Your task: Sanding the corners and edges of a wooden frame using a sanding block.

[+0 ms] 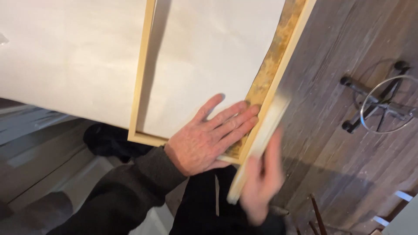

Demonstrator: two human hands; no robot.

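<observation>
Wooden frame (143, 78) with white paper (204, 56) inside, left hand (209, 137) flat on it, right hand (261, 182) gripping a blurred strip (261, 135), metal stool base (379, 104) at right.

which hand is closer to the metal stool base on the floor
Right. The right hand, blurred, holds a pale strip at the frame's outer edge, nearer the stool base. The left hand lies flat inside the frame.

Pale smooth wooden frame (140, 78), matt white canvas (204, 56), rough dark floorboards (331, 143), shiny metal stool base (383, 104)
</observation>
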